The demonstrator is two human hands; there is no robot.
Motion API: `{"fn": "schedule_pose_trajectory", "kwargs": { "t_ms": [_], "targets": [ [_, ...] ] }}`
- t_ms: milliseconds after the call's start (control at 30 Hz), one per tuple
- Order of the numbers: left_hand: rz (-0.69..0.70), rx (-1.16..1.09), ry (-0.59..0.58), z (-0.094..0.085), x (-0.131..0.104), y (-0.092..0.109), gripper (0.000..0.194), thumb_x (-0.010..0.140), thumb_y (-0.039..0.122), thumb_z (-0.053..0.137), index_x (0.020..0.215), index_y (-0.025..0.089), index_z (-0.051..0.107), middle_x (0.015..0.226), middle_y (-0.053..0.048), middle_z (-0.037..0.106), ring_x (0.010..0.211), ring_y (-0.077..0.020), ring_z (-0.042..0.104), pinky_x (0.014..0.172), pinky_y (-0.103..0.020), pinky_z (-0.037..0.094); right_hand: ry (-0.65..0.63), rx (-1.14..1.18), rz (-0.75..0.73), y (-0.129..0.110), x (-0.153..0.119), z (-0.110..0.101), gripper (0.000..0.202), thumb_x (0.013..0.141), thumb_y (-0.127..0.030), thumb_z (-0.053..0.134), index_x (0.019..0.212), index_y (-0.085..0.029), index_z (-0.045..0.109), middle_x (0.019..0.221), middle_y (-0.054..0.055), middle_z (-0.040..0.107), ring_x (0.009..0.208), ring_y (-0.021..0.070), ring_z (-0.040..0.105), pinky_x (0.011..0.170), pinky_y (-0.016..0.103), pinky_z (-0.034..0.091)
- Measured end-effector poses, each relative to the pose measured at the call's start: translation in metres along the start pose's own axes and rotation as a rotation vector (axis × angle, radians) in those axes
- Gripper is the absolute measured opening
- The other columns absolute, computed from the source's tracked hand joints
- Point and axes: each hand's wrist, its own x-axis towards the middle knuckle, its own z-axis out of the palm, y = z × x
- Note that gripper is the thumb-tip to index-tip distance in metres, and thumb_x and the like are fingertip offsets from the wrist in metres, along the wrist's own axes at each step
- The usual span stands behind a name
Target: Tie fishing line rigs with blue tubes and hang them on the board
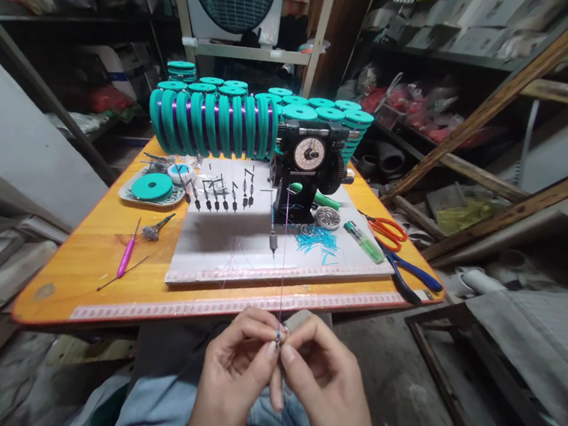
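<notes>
Low in the view, just before the table's front edge, my left hand (244,363) and my right hand (316,370) meet with thumbs and forefingers pinched together. Between the fingertips is the lower end of a thin purple fishing line (283,273), with a small dark metal piece (278,340) too tiny to name. The line runs taut upward to a black winding machine (301,168) with a round dial. A row of teal spools (212,124) wound with purple line sits on the machine's shaft. Beside the line hangs a dark sinker (274,241).
On the white board (220,254) lie blue tube pieces (319,241), a dish of small metal bits (327,217) and a green-capped case (364,241). Orange scissors (390,233) and blue-handled pliers (411,275) are at right. A pink hook tool (127,255) and a plate (177,199) are at left.
</notes>
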Motion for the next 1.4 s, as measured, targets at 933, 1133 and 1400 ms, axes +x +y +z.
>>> {"fn": "schedule_pose_trajectory", "kwargs": {
  "t_ms": [933, 1133, 1400],
  "targets": [
    [0.04, -0.017, -0.01, -0.001, 0.0, -0.005, 0.009, 0.076, 0.03, 0.08, 0.075, 0.023, 0.075, 0.09, 0.0, 0.059, 0.048, -0.0019, 0.056, 0.045, -0.015, 0.045, -0.162, 0.254, 0.097, 0.01, 0.009, -0.009, 0.029, 0.091, -0.036, 0.067, 0.077, -0.016, 0.05, 0.059, -0.004, 0.055, 0.052, 0.0052, 0.051, 0.052, 0.017, 0.031],
    [0.072, 0.015, 0.019, -0.004, 0.002, -0.008, 0.011, 0.075, 0.031, 0.081, 0.074, 0.022, 0.075, 0.088, 0.0, 0.058, 0.062, -0.006, 0.063, 0.051, -0.012, 0.047, -0.149, 0.277, 0.19, 0.007, 0.007, -0.009, 0.033, 0.089, -0.039, 0.068, 0.075, -0.016, 0.049, 0.054, -0.002, 0.056, 0.047, 0.004, 0.039, 0.046, 0.017, 0.019],
    [0.106, -0.036, -0.063, -0.007, 0.003, -0.012, 0.003, 0.082, 0.023, 0.075, 0.079, 0.022, 0.075, 0.089, 0.0, 0.059, 0.045, -0.0002, 0.053, 0.046, -0.014, 0.045, -0.135, 0.092, 0.023, 0.008, 0.006, -0.01, 0.029, 0.093, -0.038, 0.063, 0.077, -0.017, 0.05, 0.063, -0.003, 0.055, 0.055, 0.0068, 0.054, 0.053, 0.019, 0.033]
  ]
}}
